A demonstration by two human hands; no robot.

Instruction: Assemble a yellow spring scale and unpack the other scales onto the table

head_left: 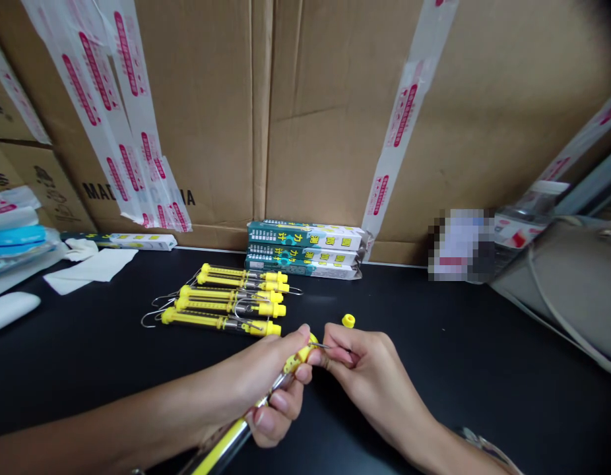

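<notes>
My left hand [280,389] is wrapped around a yellow-and-clear spring scale [226,441], held at a slant with its yellow end toward my right hand. Closed in a pinch, my right hand [365,363] grips a thin metal wire [319,345] that reaches to that yellow end. Whether the wire is hooked into it I cannot tell. Just beyond my right hand lies a small yellow cap [348,320]. Past my left hand, several similar spring scales [221,321] lie side by side, with wire hooks at their ends.
Stacked printed boxes [305,249] stand against a large taped carton [325,132]. Another slim box [137,241] and white paper [90,270] lie at the left, near a white rounded object [11,310]. A plastic bottle [520,221] and a grey bag [573,284] are at the right.
</notes>
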